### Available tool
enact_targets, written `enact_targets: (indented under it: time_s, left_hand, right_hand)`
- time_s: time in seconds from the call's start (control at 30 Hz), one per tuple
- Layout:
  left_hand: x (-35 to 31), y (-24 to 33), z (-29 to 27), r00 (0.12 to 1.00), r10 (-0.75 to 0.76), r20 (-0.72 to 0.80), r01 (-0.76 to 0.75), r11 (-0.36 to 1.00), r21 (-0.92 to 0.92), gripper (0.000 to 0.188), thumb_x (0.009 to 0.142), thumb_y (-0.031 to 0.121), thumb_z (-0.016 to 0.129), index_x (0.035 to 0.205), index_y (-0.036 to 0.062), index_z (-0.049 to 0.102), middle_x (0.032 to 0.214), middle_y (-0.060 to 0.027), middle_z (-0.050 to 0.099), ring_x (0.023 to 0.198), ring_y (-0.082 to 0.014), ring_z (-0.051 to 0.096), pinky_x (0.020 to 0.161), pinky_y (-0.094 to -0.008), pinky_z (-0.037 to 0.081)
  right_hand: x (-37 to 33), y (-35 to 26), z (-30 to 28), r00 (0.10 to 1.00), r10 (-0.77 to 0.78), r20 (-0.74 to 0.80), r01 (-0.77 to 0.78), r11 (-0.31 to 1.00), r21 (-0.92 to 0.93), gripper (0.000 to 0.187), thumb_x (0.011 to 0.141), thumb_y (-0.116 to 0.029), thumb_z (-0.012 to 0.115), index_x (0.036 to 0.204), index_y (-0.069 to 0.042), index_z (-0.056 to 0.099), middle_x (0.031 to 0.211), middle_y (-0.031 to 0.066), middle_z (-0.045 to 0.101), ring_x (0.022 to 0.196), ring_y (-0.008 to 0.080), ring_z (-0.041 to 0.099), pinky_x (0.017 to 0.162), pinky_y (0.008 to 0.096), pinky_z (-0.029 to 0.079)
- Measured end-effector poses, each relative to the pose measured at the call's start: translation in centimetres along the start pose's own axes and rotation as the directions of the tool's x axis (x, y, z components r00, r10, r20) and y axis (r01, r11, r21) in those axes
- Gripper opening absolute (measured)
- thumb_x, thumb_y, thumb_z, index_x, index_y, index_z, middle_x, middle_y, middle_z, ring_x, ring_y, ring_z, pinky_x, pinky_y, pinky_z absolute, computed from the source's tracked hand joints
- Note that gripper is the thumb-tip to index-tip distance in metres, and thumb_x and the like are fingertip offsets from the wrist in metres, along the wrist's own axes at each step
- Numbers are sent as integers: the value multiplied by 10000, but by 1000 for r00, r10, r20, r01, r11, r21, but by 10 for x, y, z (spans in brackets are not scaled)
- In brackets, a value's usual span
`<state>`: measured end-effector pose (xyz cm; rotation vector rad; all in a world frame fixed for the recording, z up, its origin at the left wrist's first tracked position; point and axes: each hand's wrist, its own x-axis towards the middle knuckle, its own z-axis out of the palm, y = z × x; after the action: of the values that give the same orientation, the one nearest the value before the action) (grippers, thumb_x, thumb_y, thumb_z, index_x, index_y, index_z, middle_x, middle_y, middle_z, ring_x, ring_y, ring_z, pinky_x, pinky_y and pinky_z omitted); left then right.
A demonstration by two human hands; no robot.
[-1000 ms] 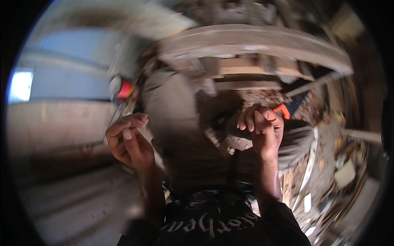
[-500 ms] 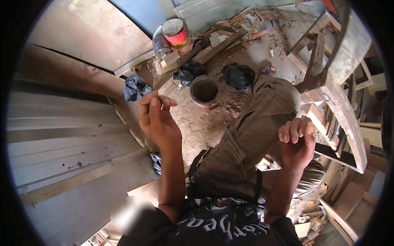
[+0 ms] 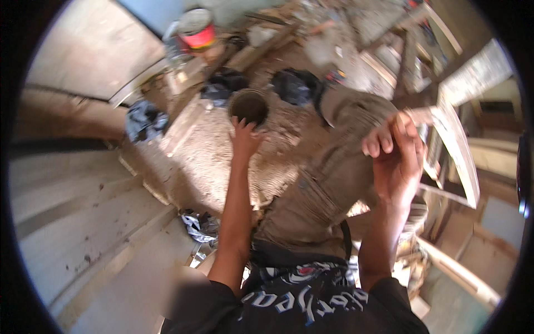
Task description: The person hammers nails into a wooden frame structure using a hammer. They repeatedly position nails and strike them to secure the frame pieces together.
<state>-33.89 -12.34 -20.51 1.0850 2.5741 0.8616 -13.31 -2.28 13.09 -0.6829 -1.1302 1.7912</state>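
Note:
My left hand point(image 3: 245, 137) is stretched out to a round open can point(image 3: 249, 102) on the dirt floor. Its fingers are spread and overlap the can's near rim; whether they touch it is hard to tell through the blur. My right hand point(image 3: 396, 150) is raised above my right leg, beside a wooden frame point(image 3: 457, 147). Its fingers are curled with the tips pressed toward the thumb, and anything between them is too small or hidden to make out.
Black plastic bags point(image 3: 295, 85) lie around the can. A red-and-yellow paint tin point(image 3: 197, 29) stands at the far left near wood offcuts. A grey panelled surface point(image 3: 83, 222) fills the left side. Scrap boards point(image 3: 456, 273) lie at the lower right.
My left hand has gone from raised, fingers bent, down and forward to the can, fingers spreading. My right hand stays raised and curled. The whole view has shifted.

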Motion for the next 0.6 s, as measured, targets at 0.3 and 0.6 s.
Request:
enact_targets:
  time_s: [0.3, 0.6]
  left_hand:
    - [24, 44, -53, 996, -63, -70, 26, 898, -438, 278, 888, 239, 719, 1001, -15, 702, 996, -155, 708, 942, -245, 662, 878, -342, 486]
    - [-1, 262, -175, 880, 301, -369, -461, 348, -816, 152, 981, 51, 527, 1002, -55, 635, 891, -142, 698, 858, -195, 673, 825, -290, 533]
  right_hand:
    - [-44, 28, -122, 948, -43, -315, -42, 965, -258, 326, 1008, -260, 500, 783, -26, 532, 651, 52, 463, 608, 187, 502, 614, 349, 447]
    - [-70, 239, -294, 318, 584, -747, -900, 433, -45, 277, 835, -157, 584, 1023, 44, 560, 843, 156, 651, 716, 279, 690, 621, 427, 610]
